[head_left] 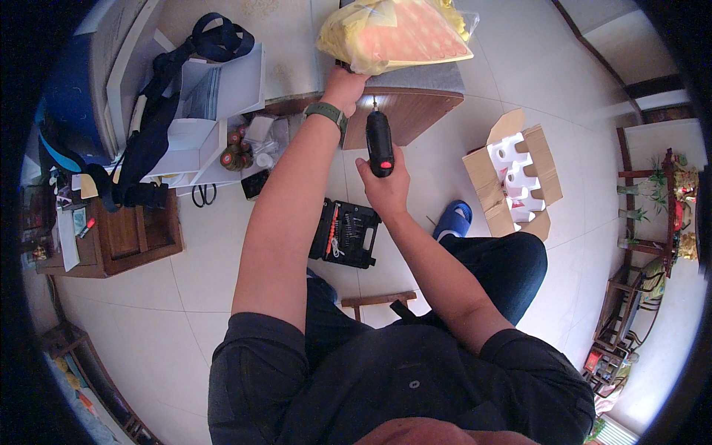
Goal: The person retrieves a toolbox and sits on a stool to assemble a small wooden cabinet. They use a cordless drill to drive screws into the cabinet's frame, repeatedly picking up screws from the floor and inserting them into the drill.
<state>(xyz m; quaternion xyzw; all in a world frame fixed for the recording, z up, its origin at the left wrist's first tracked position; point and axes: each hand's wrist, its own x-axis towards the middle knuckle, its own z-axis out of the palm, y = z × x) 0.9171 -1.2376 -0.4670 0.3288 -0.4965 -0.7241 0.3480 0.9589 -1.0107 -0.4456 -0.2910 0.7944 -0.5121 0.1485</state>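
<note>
My right hand (386, 185) grips a black electric screwdriver (379, 142) with a red button, its bit pointing up at the edge of a brown wooden board (411, 111). My left hand (345, 85), with a green watch on the wrist, rests on the board's near edge under a yellow plastic bag (397, 33) with a pink item inside. A small light glows at the screwdriver's tip. An open black bit case (345, 232) lies on the floor below my hands.
An open cardboard box (512, 178) with white foam inserts sits right. A blue slipper (452, 220) lies near my knee. A wooden cabinet (137, 233), white shelves, a dark bag strap (159, 96), scissors (204, 194) and clutter stand left.
</note>
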